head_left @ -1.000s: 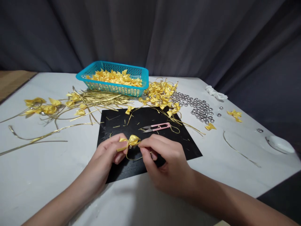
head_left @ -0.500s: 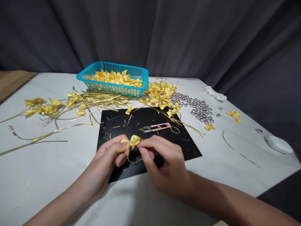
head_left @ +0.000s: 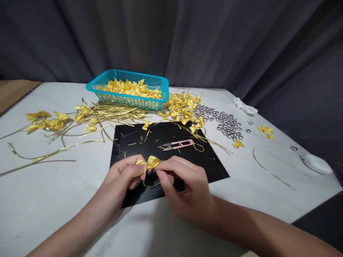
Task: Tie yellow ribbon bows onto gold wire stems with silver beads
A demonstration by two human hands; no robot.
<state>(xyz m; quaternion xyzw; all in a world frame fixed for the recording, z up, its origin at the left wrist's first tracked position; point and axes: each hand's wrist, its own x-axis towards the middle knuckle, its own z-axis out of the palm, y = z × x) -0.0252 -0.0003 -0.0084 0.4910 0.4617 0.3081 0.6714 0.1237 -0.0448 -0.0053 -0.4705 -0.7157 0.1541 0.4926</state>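
Observation:
Over the black mat (head_left: 150, 137), my left hand (head_left: 124, 176) pinches a yellow ribbon bow (head_left: 152, 162) by its left side. A small silver bell or bead (head_left: 149, 171) hangs under the bow's middle; its exact kind is hard to make out. My right hand (head_left: 184, 182) is closed, thumb and forefinger pressed together at the bow's right side on a gold cord (head_left: 146, 182). That cord crosses the bow's middle and loops down below it. Pink-handled thread snips (head_left: 178, 144) lie on the mat just beyond my hands.
A blue basket (head_left: 123, 98) of yellow bows stands at the back. Before it lie gold cords (head_left: 115, 112); to its right are a pile of corded bows (head_left: 182, 107) and many silver beads (head_left: 229, 125). A white dish-like object (head_left: 317, 164) lies far right.
Both hands hold nearly the same pose around the bow. The view has shifted very slightly, and the silver piece under the bow shows a little more clearly.

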